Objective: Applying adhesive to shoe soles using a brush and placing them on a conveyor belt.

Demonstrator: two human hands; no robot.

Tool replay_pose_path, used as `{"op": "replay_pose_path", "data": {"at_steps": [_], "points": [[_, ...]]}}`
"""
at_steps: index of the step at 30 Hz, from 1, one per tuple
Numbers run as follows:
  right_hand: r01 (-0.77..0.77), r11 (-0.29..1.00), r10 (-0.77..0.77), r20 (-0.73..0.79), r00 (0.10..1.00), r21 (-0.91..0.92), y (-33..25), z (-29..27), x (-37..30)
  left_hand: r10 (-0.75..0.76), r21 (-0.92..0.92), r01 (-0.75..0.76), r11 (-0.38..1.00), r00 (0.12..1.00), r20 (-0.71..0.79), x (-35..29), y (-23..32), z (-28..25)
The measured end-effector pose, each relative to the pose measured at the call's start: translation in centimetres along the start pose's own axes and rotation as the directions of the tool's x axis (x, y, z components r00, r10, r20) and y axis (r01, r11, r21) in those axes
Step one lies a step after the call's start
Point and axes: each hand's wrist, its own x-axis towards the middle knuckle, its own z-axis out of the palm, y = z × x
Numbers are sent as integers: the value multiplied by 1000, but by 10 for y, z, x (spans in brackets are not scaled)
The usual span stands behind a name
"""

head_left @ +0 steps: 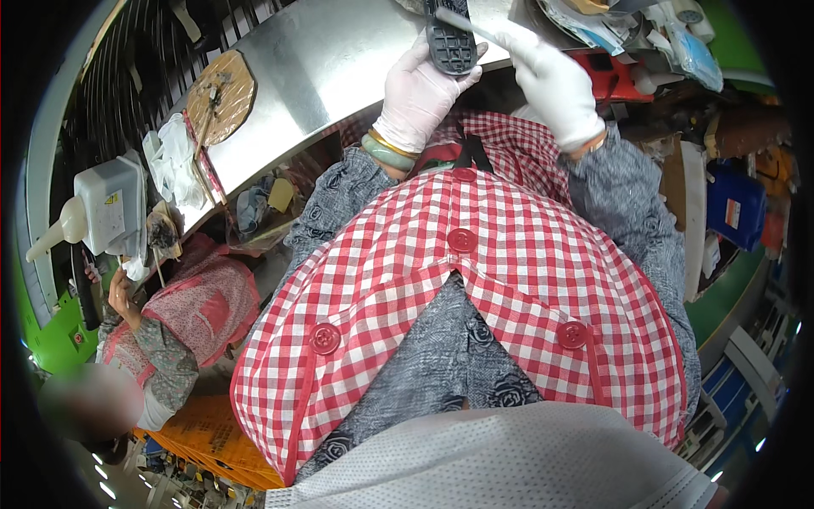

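Observation:
Near the top centre my left hand (418, 95), in a thin pale glove, is closed round the lower end of a black shoe sole (452, 53). Its grid of square hollows faces up; the far end is cut off by the frame's upper edge. My right hand (556, 92), in a white glove, grips a slim pale tool, perhaps a brush (460, 22). The tool's end lies over the sole; whether it touches cannot be told. Both hands are at the near edge of a shiny metal worktable (297, 85).
A round brown board (221, 95) with dark residue lies at left, beside crumpled white gloves (174, 157). A translucent container (110, 204) stands farther left, near a co-worker's hand (124, 297). Papers and plastic packets (593, 30) crowd the upper right; a blue box (734, 206) is below.

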Motion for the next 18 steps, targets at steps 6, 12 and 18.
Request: {"op": "replay_pose_path", "data": {"at_steps": [6, 12, 18], "points": [[-72, 997, 71, 75, 995, -1, -11, -13, -18, 56, 92, -54, 994, 998, -15, -10, 0, 10], [-128, 990, 137, 163, 977, -64, 5, -7, 19, 23, 47, -19, 999, 996, -86, -48, -7, 16], [22, 999, -19, 124, 992, -25, -21, 10, -3, -9, 47, 12, 999, 998, -68, -46, -11, 7]]}}
